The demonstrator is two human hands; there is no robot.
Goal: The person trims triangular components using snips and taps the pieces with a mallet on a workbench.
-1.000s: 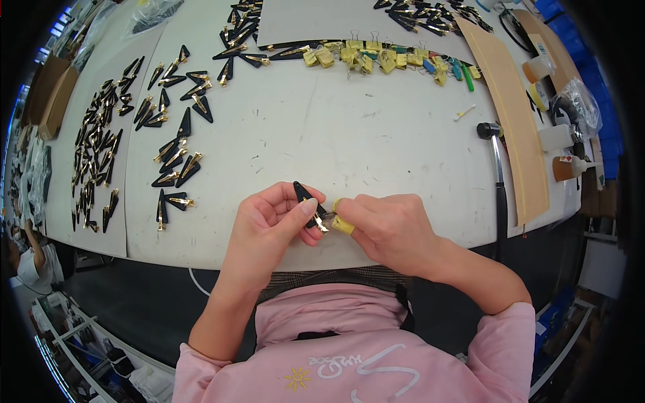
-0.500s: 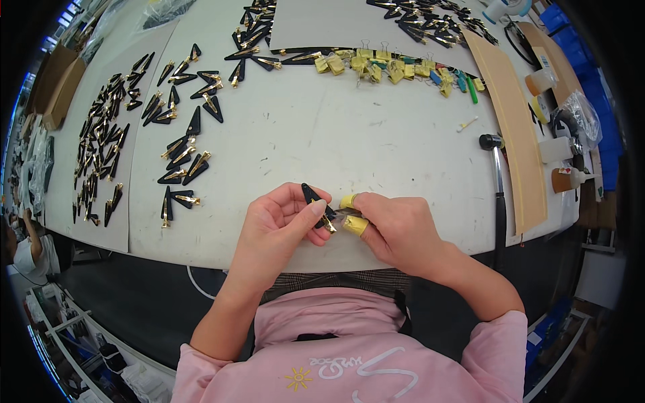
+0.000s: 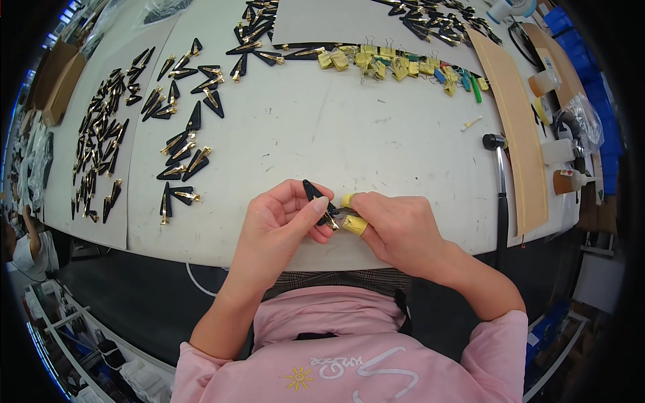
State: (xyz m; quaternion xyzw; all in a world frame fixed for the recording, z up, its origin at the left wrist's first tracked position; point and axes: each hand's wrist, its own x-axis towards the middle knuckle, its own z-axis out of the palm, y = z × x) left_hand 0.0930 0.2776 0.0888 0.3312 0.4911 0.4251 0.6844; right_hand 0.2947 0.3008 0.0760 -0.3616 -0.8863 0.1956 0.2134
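A black triangular hair clip (image 3: 313, 191) with gold metal parts is pinched in my left hand (image 3: 282, 218), its pointed end angled up and away from me. My right hand (image 3: 400, 225) is beside it, with yellow wrapping at the thumb and index fingertips. Between those fingertips a small metal tool (image 3: 343, 211) reaches to the gold end of the clip; its kind is too small to make out. Left of my hands, several similar clips (image 3: 180, 195) lie loose on the pale tabletop (image 3: 295, 127).
More clips (image 3: 101, 144) cover a grey board on the left. Yellow-wrapped binder clips (image 3: 400, 67) line a board at the back. On the right lie a hammer (image 3: 500, 181), a cotton swab (image 3: 471, 124) and a tan cardboard strip (image 3: 517, 154), with bottles (image 3: 568, 180) beyond.
My hands stay nearly in place, the hair clip turning slightly between them. The table items shift a little in the picture as the view moves.
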